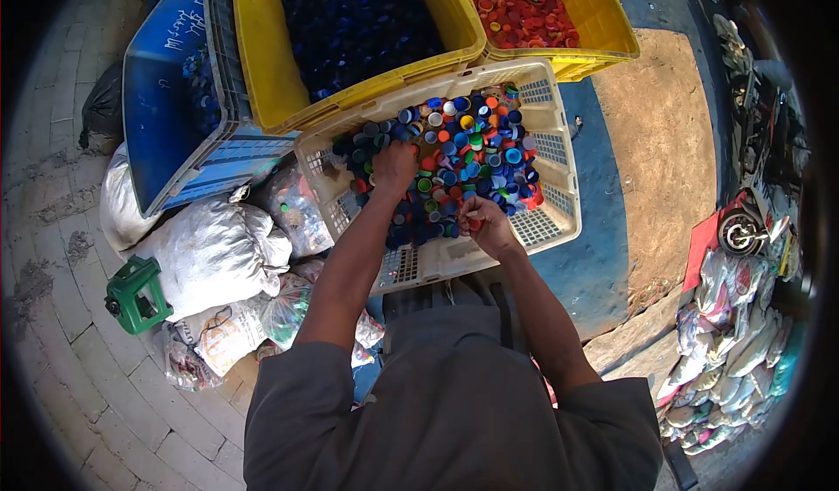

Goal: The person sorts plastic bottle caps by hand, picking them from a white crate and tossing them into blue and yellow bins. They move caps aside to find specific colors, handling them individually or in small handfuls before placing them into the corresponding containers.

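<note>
the biggest things are three crates at the far edge of the view: a blue crate (157, 97) on the left, a yellow crate (253, 45) full of dark blue caps in the middle, and a second yellow crate (603, 27) holding red caps on the right. just in front of them, its far rim against the two yellow ones, a pale slotted basket (559, 141) lies with its long axis across the person's body. to its left are bulging white sacks (210, 255) and a green plastic container (135, 294) on the paving. inside the basket a heap of mixed caps (489, 150) fills the far part; the near corners show bare mesh. the left hand (395, 166) is palm down on the far left of the heap, fingers curled into it — i cannot tell whether they grip anything. the right hand (491, 229) is nearer the body at the heap's near edge, fingertips pinched together on what looks like a red cap (474, 223) — nothing lies between either hand and the crates beyond.
</note>
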A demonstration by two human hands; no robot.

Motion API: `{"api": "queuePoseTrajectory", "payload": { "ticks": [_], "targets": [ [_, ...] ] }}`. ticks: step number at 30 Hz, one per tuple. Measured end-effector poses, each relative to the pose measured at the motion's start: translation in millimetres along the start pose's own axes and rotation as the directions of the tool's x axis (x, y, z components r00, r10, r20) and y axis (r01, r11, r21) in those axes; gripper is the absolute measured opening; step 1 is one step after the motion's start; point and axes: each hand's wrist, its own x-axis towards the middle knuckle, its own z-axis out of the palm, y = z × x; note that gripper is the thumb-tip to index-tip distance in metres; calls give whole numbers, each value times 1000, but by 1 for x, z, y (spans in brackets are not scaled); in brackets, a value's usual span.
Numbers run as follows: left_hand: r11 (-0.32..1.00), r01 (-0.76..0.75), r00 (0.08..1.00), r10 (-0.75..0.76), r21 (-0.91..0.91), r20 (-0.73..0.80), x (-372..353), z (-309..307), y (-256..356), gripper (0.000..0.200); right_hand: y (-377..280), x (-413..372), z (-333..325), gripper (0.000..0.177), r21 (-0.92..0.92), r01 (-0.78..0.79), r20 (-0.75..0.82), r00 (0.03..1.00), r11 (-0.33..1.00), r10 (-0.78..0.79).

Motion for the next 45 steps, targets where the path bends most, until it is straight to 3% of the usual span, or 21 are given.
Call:
{"api": "queuePoseTrajectory", "payload": {
  "ticks": [16, 19, 25, 28, 31, 34, 37, 38, 39, 40, 42, 43, 45],
  "targets": [
    [992, 39, 998, -45, -124, -52, -6, 11, -6, 25, -1, 2, 0, 12, -57, 7, -6, 1000, 998, -7],
    [995, -34, 999, 31, -98, -32, -11, 11, -9, 34, 0, 3, -3, 12, -55, 9, -2, 1000, 998, -9],
    [982, -28, 1000, 28, -188, -1, -11, 11, 0, 40, 2, 3, -4, 12, -92, -3, 9, 1000, 996, 4],
    [981, -115, 992, 121, -156, 25, -5, 19, -4, 40, 2, 2, -4, 12, -120, -10, -1, 1000, 993, 10],
    [979, -161, 987, 159, -126, -25, 0, 29, -9, 44, 1, 2, -7, 12, -129, -3, -16, 1000, 992, 1],
    [959, -143, 989, 129, -246, -70, 0, 32, -14, 38, 1, 0, -9, 12, -101, -9, -13, 1000, 995, 8],
    [718, -107, 993, 46, -687, -107, -3, 30, -15, 33, -3, -1, -10, 14, -85, -14, -17, 1000, 996, 13],
    [475, 72, 997, -18, -877, 72, -5, 28, -18, 33, -3, 0, -10, 14, -84, -13, -23, 1000, 996, 11],
    [178, 258, 966, -22, -950, 258, -12, 13, -17, 33, -3, 1, -9, 14, -84, -12, -30, 999, 996, 10],
    [-133, 427, 904, 32, -894, 427, -20, 2, -15, 33, -4, 1, -7, 14, -95, -7, -43, 999, 995, 3],
    [-472, 438, 896, 159, -765, 415, -38, -9, -12, 32, -6, 2, -1, 14, -115, -1, -67, 998, 993, -7],
    [-618, 434, 895, 215, -655, 391, -48, -11, -13, 31, -6, 4, 1, 14, -157, -3, -72, 997, 988, -9],
    [-739, 422, 899, 269, -525, 345, -66, -9, -11, 33, -7, 10, 5, 14, -243, -3, -77, 997, 970, -16]
  ]
}}
